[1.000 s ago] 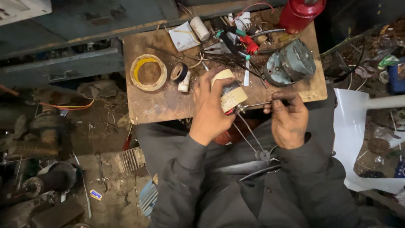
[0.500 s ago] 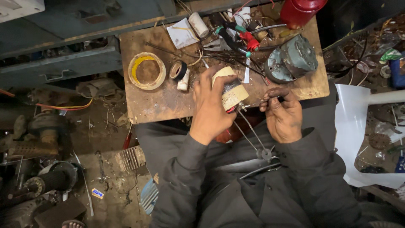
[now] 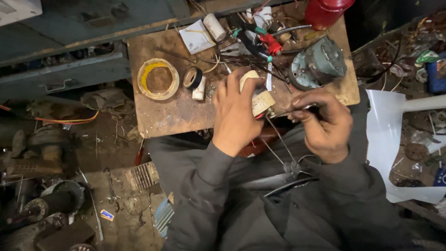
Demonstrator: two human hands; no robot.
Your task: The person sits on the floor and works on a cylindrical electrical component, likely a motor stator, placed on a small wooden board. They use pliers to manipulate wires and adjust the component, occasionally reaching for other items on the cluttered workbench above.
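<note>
Now left hand point(image 3: 235, 111) grasping cream labelled cylinder point(image 3: 259, 95); right hand point(image 3: 323, 122) pinching thin wire point(image 3: 282, 113).

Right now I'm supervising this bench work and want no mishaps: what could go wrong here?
The left hand grips a pale cylindrical part at the board's near edge; a slip could drop it. The thin wires the right hand pinches might snag the cluttered tools.
</note>
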